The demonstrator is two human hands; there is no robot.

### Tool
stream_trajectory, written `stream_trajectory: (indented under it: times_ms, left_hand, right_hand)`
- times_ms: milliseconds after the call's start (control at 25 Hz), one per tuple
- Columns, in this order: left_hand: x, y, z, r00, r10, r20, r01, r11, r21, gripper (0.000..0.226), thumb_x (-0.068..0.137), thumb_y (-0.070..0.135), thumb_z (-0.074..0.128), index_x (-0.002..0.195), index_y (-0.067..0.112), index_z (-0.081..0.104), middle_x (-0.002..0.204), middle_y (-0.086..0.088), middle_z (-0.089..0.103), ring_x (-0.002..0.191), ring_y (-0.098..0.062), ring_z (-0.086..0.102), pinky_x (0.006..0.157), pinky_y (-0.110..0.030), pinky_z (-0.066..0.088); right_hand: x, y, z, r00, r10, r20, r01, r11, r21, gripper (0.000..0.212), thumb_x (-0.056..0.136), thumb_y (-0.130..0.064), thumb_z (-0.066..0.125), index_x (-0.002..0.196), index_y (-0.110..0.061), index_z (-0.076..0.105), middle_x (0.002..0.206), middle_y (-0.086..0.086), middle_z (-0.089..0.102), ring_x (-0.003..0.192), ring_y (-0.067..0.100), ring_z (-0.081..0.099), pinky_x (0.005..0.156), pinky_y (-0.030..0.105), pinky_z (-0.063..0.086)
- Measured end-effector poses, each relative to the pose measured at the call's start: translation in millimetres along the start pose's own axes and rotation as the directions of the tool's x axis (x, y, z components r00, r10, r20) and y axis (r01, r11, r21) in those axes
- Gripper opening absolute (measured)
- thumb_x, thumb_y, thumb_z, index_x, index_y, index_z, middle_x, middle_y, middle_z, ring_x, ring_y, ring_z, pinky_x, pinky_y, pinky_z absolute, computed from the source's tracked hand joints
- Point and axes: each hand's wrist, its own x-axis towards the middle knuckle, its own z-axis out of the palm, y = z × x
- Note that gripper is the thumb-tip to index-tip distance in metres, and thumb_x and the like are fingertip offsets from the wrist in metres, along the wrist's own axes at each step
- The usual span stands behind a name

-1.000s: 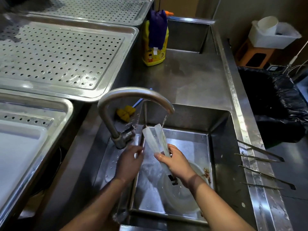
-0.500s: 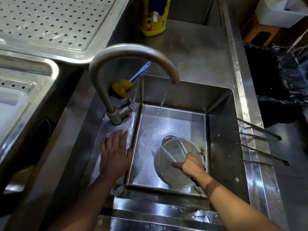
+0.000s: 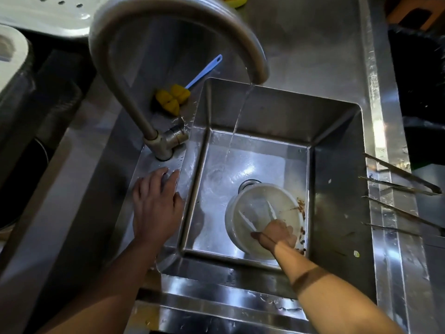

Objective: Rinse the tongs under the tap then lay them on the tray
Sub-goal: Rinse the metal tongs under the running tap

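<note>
Tongs point(image 3: 246, 220) — clear plastic, arms spread in a V — lie inside a white bowl point(image 3: 237, 242) on the floor of a steel sink point(image 3: 337, 165), away from the water. The right hand point(image 3: 277, 233) grips their hinge end, fingers curled round it. The left hand point(image 3: 156, 201) rests flat on the wet ledge beside the basin, fingers straight and holding nothing. A curved tap point(image 3: 168, 32) arches over the basin; its stream point(image 3: 238, 121) strikes the sink floor left of the drain point(image 3: 248, 183), clear of the bowl. Brown food scraps sit at the bowl's right edge. A yellow brush point(image 3: 173, 98) with a blue handle lies on the counter behind the basin. Thin metal tools point(image 3: 397, 174) lie on the right ledge, and a black bin bag point(image 3: 421, 68) stands beyond it. The perforated tray point(image 3: 48, 18) is at top left. One second earlier both hands held the tongs up under the stream — now the tongs are down in the bowl and the left hand has moved to the ledge.
</note>
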Motion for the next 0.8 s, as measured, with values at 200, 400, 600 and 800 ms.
stream_trajectory:
  times_ms: [200, 400, 600, 800]
  left_hand:
    - [1.3, 2.9, -3.1, 1.0, -0.006, 0.008, 0.006, 1.0, 0.0, 0.054, 0.085, 0.025, 0.051, 0.138, 0.024, 0.049, 0.141, -0.007, 0.048, 0.127, -0.03, 0.043, 0.103, -0.049, 0.034]
    - [1.9, 2.7, -2.9, 1.0, 0.007, 0.004, -0.007, 1.0, 0.008, 0.055, 0.083, 0.025, 0.051, 0.138, 0.023, 0.048, 0.14, -0.009, 0.048, 0.124, -0.032, 0.044, 0.1, -0.05, 0.034]
    - [2.6, 4.7, -4.8, 0.999, 0.004, 0.048, -0.005, 1.0, 0.028, 0.054, 0.084, 0.028, 0.043, 0.138, 0.019, 0.048, 0.141, -0.013, 0.047, 0.121, -0.038, 0.044, 0.1, -0.053, 0.034]
    - [1.7, 11.9, -17.4, 0.997, -0.004, 0.083, 0.003, 1.0, 0.008, 0.055, 0.083, 0.026, 0.042, 0.137, 0.014, 0.05, 0.14, -0.018, 0.048, 0.119, -0.043, 0.044, 0.099, -0.057, 0.035]
  right_hand:
    - [0.5, 5.7, 14.2, 1.0, -0.002, -0.03, 0.004, 0.999, 0.052, 0.102, 0.073, -0.068, 0.069, 0.145, -0.004, 0.035, 0.141, 0.012, 0.051, 0.127, 0.033, 0.048, 0.101, 0.042, 0.044]
    - [-9.2, 12.8, 7.9, 0.998, -0.054, -0.042, 0.059, 0.991, 0.116, 0.066, 0.082, -0.05, 0.067, 0.132, -0.012, 0.048, 0.134, 0.013, 0.051, 0.123, 0.034, 0.045, 0.099, 0.041, 0.044]
    - [-31.0, 25.3, -20.0, 0.989, -0.078, -0.124, 0.121, 0.917, 0.38, 0.053, 0.082, -0.03, 0.069, 0.132, -0.02, 0.057, 0.135, 0.007, 0.054, 0.123, 0.03, 0.05, 0.098, 0.033, 0.044]
    - [-72.9, 46.9, -60.8, 0.923, -0.154, -0.353, 0.343, 0.748, 0.568, 0.036, 0.085, -0.015, 0.067, 0.121, -0.013, 0.066, 0.123, 0.009, 0.062, 0.115, 0.028, 0.057, 0.096, 0.033, 0.047]
